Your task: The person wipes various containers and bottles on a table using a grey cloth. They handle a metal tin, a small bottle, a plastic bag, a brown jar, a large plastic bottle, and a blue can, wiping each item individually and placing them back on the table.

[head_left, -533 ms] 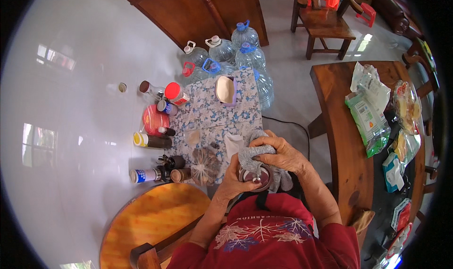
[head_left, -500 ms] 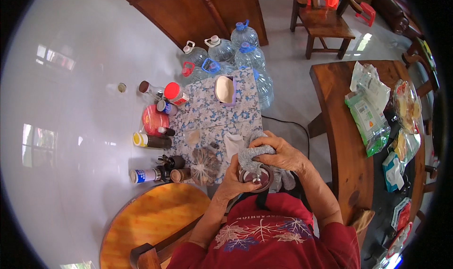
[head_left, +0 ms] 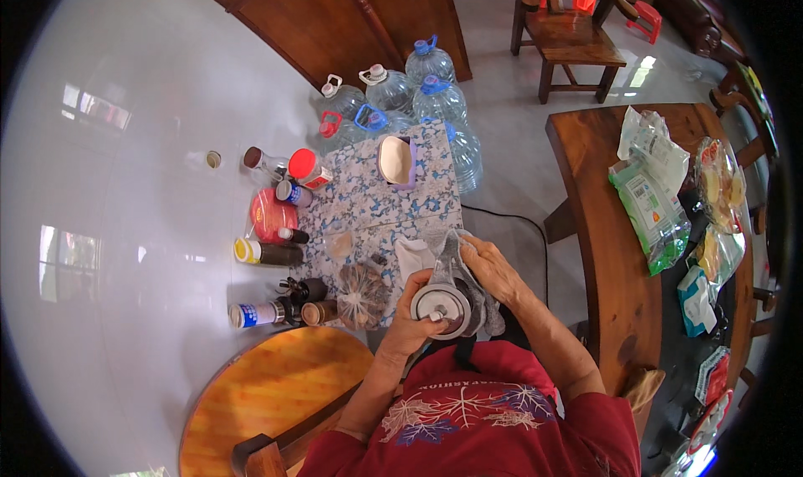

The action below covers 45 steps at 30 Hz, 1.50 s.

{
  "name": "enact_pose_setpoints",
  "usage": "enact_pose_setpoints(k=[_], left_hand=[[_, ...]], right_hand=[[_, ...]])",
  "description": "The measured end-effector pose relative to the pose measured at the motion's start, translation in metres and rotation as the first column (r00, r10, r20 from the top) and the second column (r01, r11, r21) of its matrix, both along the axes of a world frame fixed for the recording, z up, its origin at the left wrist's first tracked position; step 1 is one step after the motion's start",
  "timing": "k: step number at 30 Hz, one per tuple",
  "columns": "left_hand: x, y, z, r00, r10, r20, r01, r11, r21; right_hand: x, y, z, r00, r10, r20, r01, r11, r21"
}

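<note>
In front of my body is a round, pale-rimmed lid with a small knob (head_left: pixel 437 300); it looks like the lid of a pot or kettle. My left hand (head_left: pixel 403 325) grips it from the left, thumb across its face near the knob. The body beneath is mostly hidden. My right hand (head_left: pixel 493 270) is closed on a grey cloth (head_left: pixel 456 260), which drapes over the lid's far and right side. Just beyond lies a white paper or cloth piece (head_left: pixel 413 258) on the patterned table (head_left: pixel 360 201). A clear bag of dark pieces (head_left: pixel 362 297) sits left of my left hand.
Jars and bottles, including a red-lidded jar (head_left: pixel 308 169) and a yellow-capped bottle (head_left: pixel 268 252), line the table's left edge. A purple-edged container (head_left: pixel 397 161) stands farther back, before large water bottles (head_left: pixel 435 99). A wooden table (head_left: pixel 602 226) is on the right, a round wooden top (head_left: pixel 268 393) at lower left.
The lid has turned and now shows its pale round rim more fully. My right hand has shifted slightly right, and the cloth is spread out over the far side instead of bunched on top.
</note>
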<state>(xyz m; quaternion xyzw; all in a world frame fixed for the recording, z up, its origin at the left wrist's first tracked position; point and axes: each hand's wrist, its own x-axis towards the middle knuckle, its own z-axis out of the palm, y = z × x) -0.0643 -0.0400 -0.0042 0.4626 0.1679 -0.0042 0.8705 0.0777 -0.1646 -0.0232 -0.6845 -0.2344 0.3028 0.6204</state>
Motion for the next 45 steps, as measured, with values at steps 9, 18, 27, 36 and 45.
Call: enact_pose_setpoints(k=[9,18,27,36,45], left_hand=[[0.000,0.018,-0.023,0.977,0.196,-0.085,-0.212,0.933,-0.291],[-0.002,0.004,0.006,0.993,0.112,0.046,-0.104,0.984,-0.143],[0.016,0.002,-0.007,0.941,0.334,-0.054,-0.338,0.934,-0.114],[0.026,-0.018,0.003,0.937,0.346,0.038,-0.348,0.921,0.178],[0.017,0.000,0.012,0.961,0.258,-0.103,-0.244,0.961,0.127]], right_hand=[[-0.042,-0.013,-0.008,0.979,-0.054,0.197,0.031,0.993,0.118],[-0.007,-0.014,0.012,0.921,0.147,0.361,-0.152,0.988,-0.014],[-0.060,-0.003,-0.029,0.845,0.004,-0.535,0.239,0.892,0.384],[-0.046,-0.001,-0.021,0.902,-0.036,-0.430,0.191,0.926,0.324],[-0.030,-0.011,-0.007,0.710,0.009,-0.704,0.286,0.910,0.300]])
